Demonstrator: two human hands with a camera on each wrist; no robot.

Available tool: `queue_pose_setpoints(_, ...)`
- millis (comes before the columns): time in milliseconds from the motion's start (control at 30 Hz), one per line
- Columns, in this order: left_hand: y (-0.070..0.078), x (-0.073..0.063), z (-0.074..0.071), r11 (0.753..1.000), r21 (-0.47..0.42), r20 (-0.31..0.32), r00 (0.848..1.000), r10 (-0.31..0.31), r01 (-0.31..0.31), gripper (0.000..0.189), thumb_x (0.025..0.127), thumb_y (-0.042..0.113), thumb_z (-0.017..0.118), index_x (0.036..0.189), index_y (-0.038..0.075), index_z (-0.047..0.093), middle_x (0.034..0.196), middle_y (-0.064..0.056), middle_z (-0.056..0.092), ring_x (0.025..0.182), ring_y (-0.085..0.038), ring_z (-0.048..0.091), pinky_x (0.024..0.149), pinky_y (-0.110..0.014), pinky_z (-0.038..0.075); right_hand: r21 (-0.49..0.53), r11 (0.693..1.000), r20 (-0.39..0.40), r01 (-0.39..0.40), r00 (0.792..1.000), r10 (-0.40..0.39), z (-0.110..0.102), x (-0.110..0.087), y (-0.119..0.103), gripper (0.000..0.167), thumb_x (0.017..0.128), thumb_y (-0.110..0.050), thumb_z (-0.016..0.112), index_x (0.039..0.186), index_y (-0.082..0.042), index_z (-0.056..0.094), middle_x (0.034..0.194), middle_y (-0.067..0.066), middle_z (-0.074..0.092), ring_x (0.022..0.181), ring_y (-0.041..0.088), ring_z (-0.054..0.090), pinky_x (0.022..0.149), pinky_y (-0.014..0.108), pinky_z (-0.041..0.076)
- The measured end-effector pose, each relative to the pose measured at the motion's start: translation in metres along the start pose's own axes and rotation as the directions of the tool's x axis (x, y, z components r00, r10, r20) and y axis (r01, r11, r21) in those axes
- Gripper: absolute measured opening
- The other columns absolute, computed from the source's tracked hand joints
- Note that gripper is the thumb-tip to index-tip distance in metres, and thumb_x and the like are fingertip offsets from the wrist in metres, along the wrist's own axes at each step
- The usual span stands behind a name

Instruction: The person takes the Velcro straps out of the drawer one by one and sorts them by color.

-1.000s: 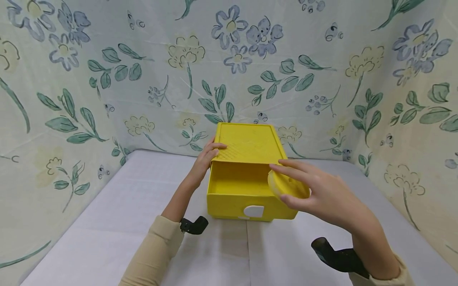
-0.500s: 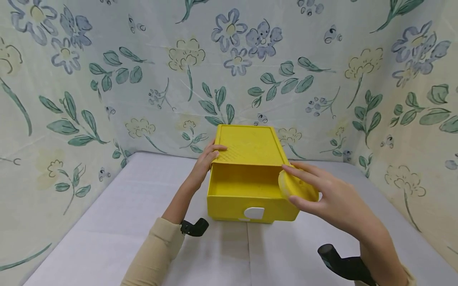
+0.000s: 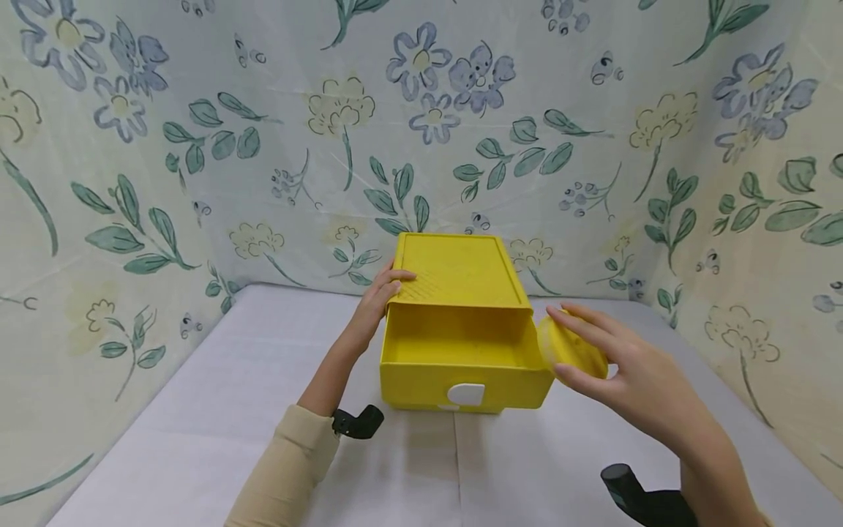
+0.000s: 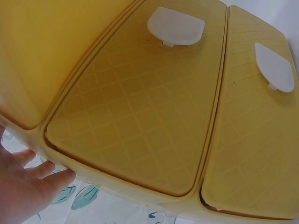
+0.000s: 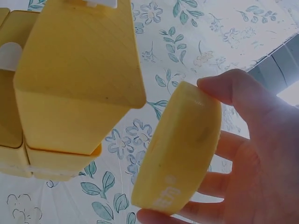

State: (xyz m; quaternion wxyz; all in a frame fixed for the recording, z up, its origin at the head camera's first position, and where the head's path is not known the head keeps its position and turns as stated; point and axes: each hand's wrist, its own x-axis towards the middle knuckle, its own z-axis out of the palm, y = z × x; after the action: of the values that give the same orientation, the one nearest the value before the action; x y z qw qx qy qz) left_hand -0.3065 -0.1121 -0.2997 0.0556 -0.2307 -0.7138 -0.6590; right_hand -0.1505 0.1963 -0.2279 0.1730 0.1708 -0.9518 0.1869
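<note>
A yellow drawer cabinet (image 3: 461, 271) stands on the table with its top drawer (image 3: 467, 388) pulled out toward me. The drawer's front carries a white pull tab (image 3: 466, 394). My left hand (image 3: 375, 304) rests against the cabinet's upper left edge, fingertips laid over the top. In the left wrist view, the fingers (image 4: 56, 179) show beside the cabinet's edge. Just right of the drawer, my right hand (image 3: 622, 359) holds a thick yellow disc (image 5: 180, 149) between thumb and fingers. White lettering marks the disc's rim in the right wrist view.
Below the pulled-out drawer are closed drawer fronts (image 4: 135, 102) with white tabs. White cloth (image 3: 296, 351) covers the table. Floral fabric (image 3: 296, 183) hangs behind and at both sides. A black camera mount sits on each wrist.
My right hand has carried the yellow disc rightward, from over the drawer's right side to beside it. The left hand stays on the cabinet, and the drawer remains pulled out.
</note>
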Motion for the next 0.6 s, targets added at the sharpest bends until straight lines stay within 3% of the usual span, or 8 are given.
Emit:
queue_pose_setpoints(200, -0.001, 0.0, -0.001, 1.0, 0.002, 0.001, 1.0, 0.006, -0.006, 0.038, 0.093, 0.03, 0.035, 0.122, 0.01, 0.05, 0.154, 0.0, 0.003, 0.141, -0.025, 0.007, 0.106, -0.056, 0.021, -0.024, 1.0, -0.005, -0.011, 1.0, 0.011, 0.0, -0.004, 0.008, 0.059, 0.081, -0.043, 0.062, 0.135, -0.035, 0.04, 0.141, 0.003, 0.04, 0.11, 0.031, 0.047, 0.066, 0.04, 0.045)
queue_pose_setpoints(600, 0.001, 0.0, 0.0, 1.0, -0.004, -0.002, 1.0, -0.022, 0.022, 0.037, 0.094, 0.029, 0.034, 0.122, 0.01, 0.05, 0.154, 0.001, 0.003, 0.141, -0.024, 0.007, 0.107, -0.055, 0.021, -0.035, 0.999, 0.011, -0.041, 0.999, 0.041, 0.011, -0.009, 0.027, 0.06, 0.082, -0.043, 0.061, 0.137, -0.032, 0.039, 0.14, 0.009, 0.04, 0.114, 0.038, 0.044, 0.071, 0.055, 0.046)
